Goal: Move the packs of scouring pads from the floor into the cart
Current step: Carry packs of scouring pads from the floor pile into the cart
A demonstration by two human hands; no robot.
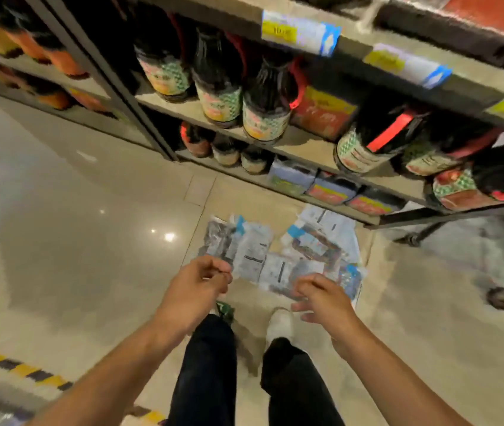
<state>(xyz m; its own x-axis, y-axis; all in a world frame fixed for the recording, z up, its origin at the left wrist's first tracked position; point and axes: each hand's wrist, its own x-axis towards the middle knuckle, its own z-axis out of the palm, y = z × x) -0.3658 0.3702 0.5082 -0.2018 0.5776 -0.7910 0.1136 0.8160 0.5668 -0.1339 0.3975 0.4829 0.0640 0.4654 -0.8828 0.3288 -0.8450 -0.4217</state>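
The packs of scouring pads [278,253] lie on the floor [90,241] before the shelves [306,146].

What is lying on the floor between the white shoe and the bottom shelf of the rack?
In the head view, the packs of scouring pads lie spread on the floor tiles between the white shoe and the bottom shelf.

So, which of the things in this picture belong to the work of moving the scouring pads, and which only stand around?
Belong to the job:
- packs of scouring pads, in a loose heap on the floor
- left hand, holds nothing
- right hand, holds nothing
- cart, only its dark frame visible at right

Just around:
- dark bottles on the shelves
- price tags
- striped floor tape
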